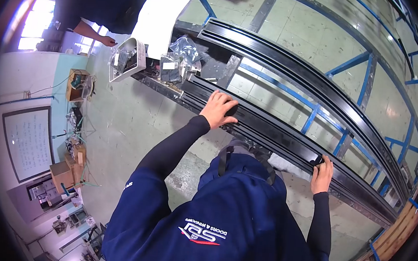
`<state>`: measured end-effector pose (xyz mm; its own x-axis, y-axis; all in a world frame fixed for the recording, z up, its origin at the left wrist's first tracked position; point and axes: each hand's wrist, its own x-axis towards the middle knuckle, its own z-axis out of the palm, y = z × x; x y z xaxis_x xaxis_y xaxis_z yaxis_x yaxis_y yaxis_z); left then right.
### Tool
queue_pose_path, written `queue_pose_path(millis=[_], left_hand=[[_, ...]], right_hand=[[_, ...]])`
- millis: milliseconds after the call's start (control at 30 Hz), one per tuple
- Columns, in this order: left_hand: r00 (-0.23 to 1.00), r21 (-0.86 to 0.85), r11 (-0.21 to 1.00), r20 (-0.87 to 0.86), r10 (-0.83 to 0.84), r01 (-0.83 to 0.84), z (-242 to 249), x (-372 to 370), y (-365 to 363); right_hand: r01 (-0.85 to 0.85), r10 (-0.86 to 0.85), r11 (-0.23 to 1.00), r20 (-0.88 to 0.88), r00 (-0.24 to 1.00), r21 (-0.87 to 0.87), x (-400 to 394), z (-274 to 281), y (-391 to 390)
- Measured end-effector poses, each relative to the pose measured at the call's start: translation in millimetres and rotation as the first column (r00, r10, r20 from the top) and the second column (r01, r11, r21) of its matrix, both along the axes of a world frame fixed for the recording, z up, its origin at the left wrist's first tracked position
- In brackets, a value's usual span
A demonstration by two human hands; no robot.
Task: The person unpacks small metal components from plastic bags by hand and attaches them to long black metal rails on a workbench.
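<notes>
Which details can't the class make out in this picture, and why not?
All in the head view:
- The patches of black profile beneath the left hand and right hand: covered by those hands.
- The whiteboard's wording: too small.
- Any text on the label of the dark packet: too small.
- What the shiny plastic bag contains: obscured by its crumpled, glaring film.

The long black grooved profile [272,126], shiny on its surface, is lying lengthwise, with one end near the white bin [128,74] and the other end well apart from it.
</notes>
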<state>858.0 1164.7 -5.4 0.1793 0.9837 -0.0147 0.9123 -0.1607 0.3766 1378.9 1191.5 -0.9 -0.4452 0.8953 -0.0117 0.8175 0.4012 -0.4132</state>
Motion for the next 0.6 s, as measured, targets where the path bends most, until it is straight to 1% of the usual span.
queue_pose_path(millis=[33, 167, 267, 300, 400, 467, 600], left_hand=[[0.999, 0.007, 1.0, 0.037, 0.013, -0.013, -4, 0, -2], [0.986, 0.058, 0.996, 0.157, 0.052, -0.062, -8, -2, -8], [0.974, 0.075, 0.996, 0.226, 0.03, -0.048, -13, -6, -9], [0.969, 0.083, 0.995, 0.245, 0.033, -0.055, -12, -7, -10], [0.965, 0.114, 0.992, 0.262, 0.029, -0.061, -19, -9, -8], [0.958, 0.153, 0.985, 0.285, 0.034, -0.08, -23, -10, -9], [0.95, 0.209, 0.967, 0.303, 0.077, -0.145, -28, -7, -8]], right_hand=[[0.002, -0.003, 1.0, 0.036, 0.999, 0.025, -1, -2, -2], [0.032, -0.03, 0.999, 0.096, 0.995, -0.019, -6, 2, -2], [0.146, -0.135, 0.979, 0.083, 0.987, -0.143, -20, 17, 4], [0.166, -0.156, 0.979, 0.091, 0.983, -0.118, -24, 18, 4], [0.101, -0.082, 0.984, 0.128, 0.988, -0.149, -48, 24, 9], [0.078, -0.068, 0.994, 0.124, 0.99, -0.075, -72, 21, 9], [0.115, -0.116, 0.993, 0.061, 0.991, 0.023, -111, 9, 14]])
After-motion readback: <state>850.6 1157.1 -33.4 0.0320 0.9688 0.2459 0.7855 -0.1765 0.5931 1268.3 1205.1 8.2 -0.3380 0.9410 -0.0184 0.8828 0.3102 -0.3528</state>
